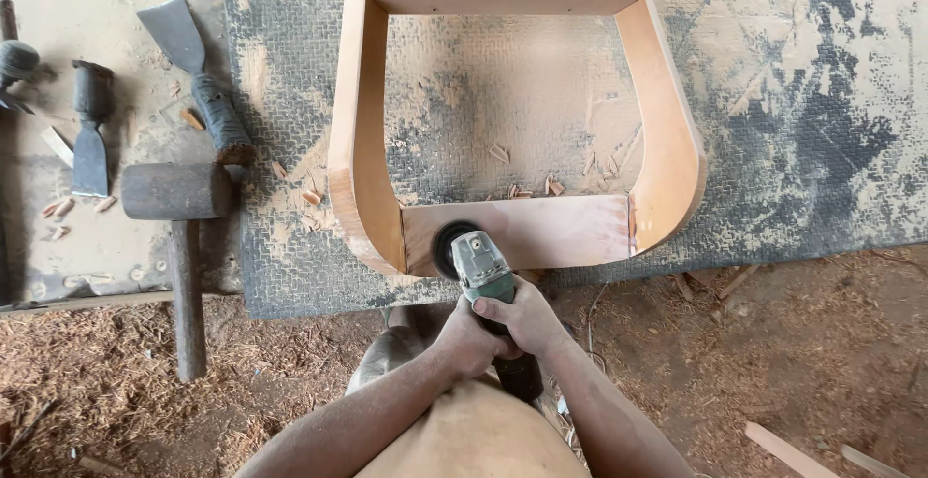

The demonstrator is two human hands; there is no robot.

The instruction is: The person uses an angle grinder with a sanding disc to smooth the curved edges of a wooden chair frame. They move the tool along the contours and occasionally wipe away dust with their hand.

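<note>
Down at the near edge of the tabletop (773, 130), both hands are wrapped tight around an angle grinder (483, 275). The left hand (466, 341) and the right hand (530, 319) are closed together on its green body, fingers overlapping. Its dark sanding disc (447, 249) presses against the front rail of a curved wooden frame (667, 140), near the frame's left corner. Wood chips (527, 188) lie on the mat inside the frame. Well to the left rest a wooden mallet (179, 198), a broad chisel (193, 72) and a smaller chisel (91, 130). Sawdust covers the floor (793, 362) below.
</note>
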